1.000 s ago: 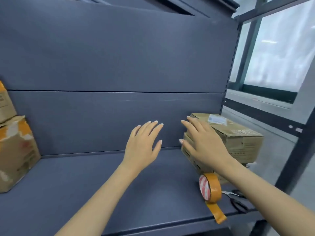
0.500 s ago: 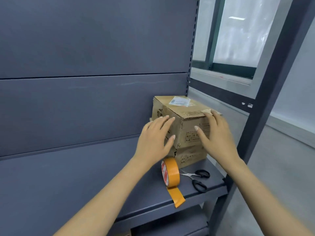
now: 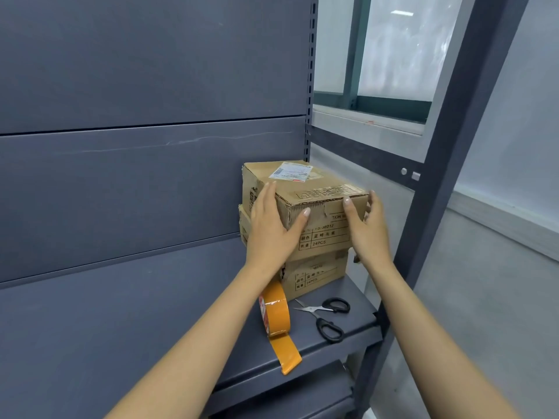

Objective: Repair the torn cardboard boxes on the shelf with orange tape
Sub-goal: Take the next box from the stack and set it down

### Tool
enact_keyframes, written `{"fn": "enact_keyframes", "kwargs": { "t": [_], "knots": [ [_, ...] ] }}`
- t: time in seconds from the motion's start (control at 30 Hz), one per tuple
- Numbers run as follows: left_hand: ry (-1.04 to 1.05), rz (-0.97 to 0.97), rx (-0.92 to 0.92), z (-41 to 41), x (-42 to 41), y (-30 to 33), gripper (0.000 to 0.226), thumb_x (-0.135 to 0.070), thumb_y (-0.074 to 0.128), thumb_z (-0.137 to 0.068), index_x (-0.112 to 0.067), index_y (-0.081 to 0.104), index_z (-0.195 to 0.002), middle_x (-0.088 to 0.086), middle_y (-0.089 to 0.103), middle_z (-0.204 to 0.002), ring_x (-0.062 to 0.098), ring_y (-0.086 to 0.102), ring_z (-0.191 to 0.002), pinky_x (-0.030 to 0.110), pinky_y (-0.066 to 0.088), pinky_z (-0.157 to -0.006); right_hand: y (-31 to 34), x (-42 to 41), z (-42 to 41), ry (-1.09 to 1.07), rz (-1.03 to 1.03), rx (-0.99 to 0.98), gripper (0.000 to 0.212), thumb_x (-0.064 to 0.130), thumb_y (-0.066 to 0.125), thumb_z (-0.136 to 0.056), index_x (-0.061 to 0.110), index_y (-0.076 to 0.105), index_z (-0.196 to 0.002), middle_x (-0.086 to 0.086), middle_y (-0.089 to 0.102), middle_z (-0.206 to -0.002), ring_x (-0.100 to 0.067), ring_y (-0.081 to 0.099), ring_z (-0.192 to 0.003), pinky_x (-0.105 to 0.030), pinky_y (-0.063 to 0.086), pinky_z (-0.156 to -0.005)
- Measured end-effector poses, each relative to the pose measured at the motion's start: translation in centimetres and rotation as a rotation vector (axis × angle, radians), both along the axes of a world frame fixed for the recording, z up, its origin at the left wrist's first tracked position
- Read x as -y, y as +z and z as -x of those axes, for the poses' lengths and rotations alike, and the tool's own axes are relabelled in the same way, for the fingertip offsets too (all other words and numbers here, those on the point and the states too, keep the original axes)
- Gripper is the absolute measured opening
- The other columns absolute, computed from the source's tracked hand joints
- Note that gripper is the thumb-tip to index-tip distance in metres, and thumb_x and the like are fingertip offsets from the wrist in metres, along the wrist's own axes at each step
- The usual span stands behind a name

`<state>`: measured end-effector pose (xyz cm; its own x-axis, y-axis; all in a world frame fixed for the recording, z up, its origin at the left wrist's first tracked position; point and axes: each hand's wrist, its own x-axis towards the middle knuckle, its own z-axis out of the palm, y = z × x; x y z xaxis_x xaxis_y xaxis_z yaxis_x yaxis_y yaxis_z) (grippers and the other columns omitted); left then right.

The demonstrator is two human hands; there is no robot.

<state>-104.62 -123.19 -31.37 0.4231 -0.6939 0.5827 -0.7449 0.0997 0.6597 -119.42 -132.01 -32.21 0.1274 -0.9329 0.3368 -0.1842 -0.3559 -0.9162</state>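
At the right end of the dark grey metal shelf [image 3: 151,313], two brown cardboard boxes sit stacked, one on the other, pushed back against the grey rear panel [image 3: 151,192] near the perforated upright. The upper cardboard box [image 3: 320,207] has a white shipping label on its lid and its front top edge is ragged, with the corrugation showing along the tear. The lower cardboard box [image 3: 314,275] peeks out underneath, printed with the same sort of table and "24PCS".

Both hands are on the upper box. The left hand [image 3: 272,228] wraps the near left corner, fingers flat along the left side and thumb laid across the front face. The right hand [image 3: 367,228] grips the right front corner, thumb on the front by the torn edge and fingers round the right side, so it's grasping the box from both sides. Can't tell if the box is lifted at all; it looks like it's resting on the lower one.

The roll of orange tape [image 3: 276,309] stands on edge on the shelf just in front of the lower box, below the left wrist, with a loose tail of tape running over the shelf's front lip. A pair of black-handled scissors [image 3: 325,317] lies flat just to the right of the roll, blades slightly apart. Past the dark upright post [image 3: 453,176] there's a frosted window [image 3: 393,49].
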Motion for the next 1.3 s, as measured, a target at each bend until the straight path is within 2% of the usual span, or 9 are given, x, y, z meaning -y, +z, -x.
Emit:
{"fn": "enact_keyframes", "kwargs": {
  "t": [0.07,0.13,0.33,0.5,0.63,0.77,0.9,1.2,1.3],
  "knots": [
    [-0.009,0.011,-0.087,0.0,0.1,-0.4,0.085,-0.052,0.059,-0.087,-0.015,0.018,-0.152,-0.002,0.019,-0.158,0.013,0.015,-0.145,0.036,0.02,-0.119,-0.1,0.1,0.1,0.039,-0.05,0.04,0.046,0.051,0.05,-0.096,0.029,0.04,-0.135,0.026,0.051,-0.113,-0.01,0.052,-0.112,-0.038,0.052,-0.084],
    [-0.02,0.022,-0.115,0.1,0.1,-0.6,0.085,-0.052,0.059,-0.087,-0.015,0.018,-0.152,-0.002,0.019,-0.158,0.011,0.015,-0.145,0.033,0.019,-0.119,-0.3,0.0,0.1,0.074,-0.044,0.072,0.035,0.049,0.05,-0.096,0.032,0.046,-0.126,0.027,0.053,-0.106,-0.004,0.055,-0.101,-0.028,0.05,-0.067],
    [-0.072,0.037,-0.138,-1.3,-0.9,-0.7,0.081,-0.046,0.059,-0.089,-0.017,0.018,-0.153,-0.004,0.018,-0.159,0.008,0.016,-0.145,0.027,0.019,-0.116,-1.2,-1.5,-0.9,0.091,0.007,0.191,0.046,0.042,0.061,-0.092,0.024,0.051,-0.133,0.014,0.063,-0.119,0.001,0.059,-0.108,-0.025,0.05,-0.093],
    [-0.094,0.097,-0.165,-3.9,-3.6,-0.6,0.078,-0.052,0.059,-0.088,-0.019,0.026,-0.151,-0.007,0.027,-0.157,0.008,0.025,-0.143,0.042,0.031,-0.116,-0.9,-4.6,-3.0,0.106,0.104,0.228,0.041,0.036,0.063,-0.092,0.025,0.054,-0.131,0.015,0.063,-0.121,0.002,0.058,-0.111,-0.023,0.048,-0.096],
    [-0.088,0.179,-0.214,-6.8,-7.6,-0.3,0.076,-0.049,0.063,-0.085,-0.021,0.032,-0.149,-0.012,0.031,-0.154,0.001,0.028,-0.141,0.036,0.033,-0.115,-0.2,-8.1,-5.7,0.155,0.152,0.256,0.045,0.034,0.063,-0.093,0.025,0.051,-0.135,0.018,0.061,-0.123,0.006,0.056,-0.113,-0.012,0.046,-0.09],
    [-0.096,0.252,-0.306,-9.4,-12.4,-0.3,0.069,-0.039,0.066,-0.083,-0.025,0.036,-0.144,-0.015,0.035,-0.15,-0.003,0.031,-0.138,0.02,0.033,-0.112,-0.5,-12.0,-9.0,0.257,0.151,0.29,0.046,0.033,0.063,-0.093,0.026,0.05,-0.137,0.015,0.06,-0.129,0.0,0.053,-0.121,-0.027,0.046,-0.102],
    [-0.083,0.272,-0.388,-12.0,-16.7,-1.9,0.069,-0.029,0.068,-0.081,-0.024,0.037,-0.143,-0.013,0.037,-0.15,0.001,0.035,-0.137,0.022,0.035,-0.11,-2.8,-15.0,-12.3,0.302,0.112,0.281,0.058,0.045,0.063,-0.089,0.03,0.044,-0.142,0.018,0.053,-0.138,-0.002,0.046,-0.131,-0.04,0.038,-0.112],
    [0.048,0.225,-0.481,-16.2,-23.7,-8.3,0.069,-0.029,0.066,-0.078,-0.027,0.038,-0.142,-0.015,0.038,-0.149,0.0,0.037,-0.136,0.021,0.037,-0.109,-8.9,-20.3,-16.9,0.443,-0.017,0.194,0.062,0.045,0.064,-0.087,0.03,0.043,-0.144,0.015,0.053,-0.141,-0.006,0.047,-0.132,-0.044,0.041,-0.109],
    [0.079,0.213,-0.511,-16.9,-25.0,-10.3,0.07,-0.027,0.066,-0.079,-0.023,0.038,-0.143,-0.016,0.037,-0.149,0.0,0.036,-0.137,0.02,0.036,-0.11,-10.3,-21.4,-17.6,0.483,-0.045,0.151,0.057,0.033,0.066,-0.092,0.03,0.042,-0.144,0.017,0.051,-0.141,-0.003,0.046,-0.131,-0.04,0.042,-0.11]
  ]
}}
